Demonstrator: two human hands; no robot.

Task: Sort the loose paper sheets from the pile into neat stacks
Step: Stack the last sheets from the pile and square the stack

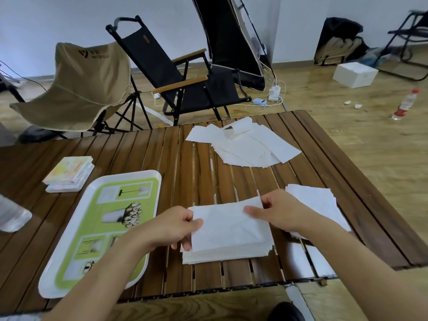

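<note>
Both hands, left hand (pixel 179 227) and right hand (pixel 279 212), are holding a grip clamped on one sheet (pixel 228 224), laying it over the near stack (pixel 228 252) just beneath. A second stack (pixel 320 205) is sitting under the right wrist, while the loose pile (pixel 245 144), well beyond the grip on the counter (pixel 203 172), is looking largely unsorted.

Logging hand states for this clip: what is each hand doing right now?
Left hand: closed, pinching the top sheet at its left edge.
Right hand: closed, pinching the same sheet's right corner.

white sheets (pixel 231 225), green-printed tray (pixel 104 228), brown slatted table (pixel 203 163)
</note>
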